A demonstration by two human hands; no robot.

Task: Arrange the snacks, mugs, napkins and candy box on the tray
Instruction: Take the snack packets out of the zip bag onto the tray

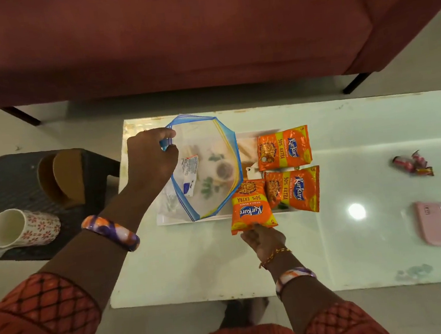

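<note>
A white tray with a leaf pattern lies on the white table. Over its left half my left hand grips the blue rim of a clear zip bag, holding its mouth wide. Two orange snack packets lie flat on the tray's right side. My right hand pinches the near edge of a third orange snack packet, which rests at the tray's front edge. Two flowered white mugs lie on their sides on a dark stool at left.
A dark stool left of the table also carries brown round pieces. Wrapped candies and a pink box in plastic lie on the table's right side. A maroon sofa stands beyond the table.
</note>
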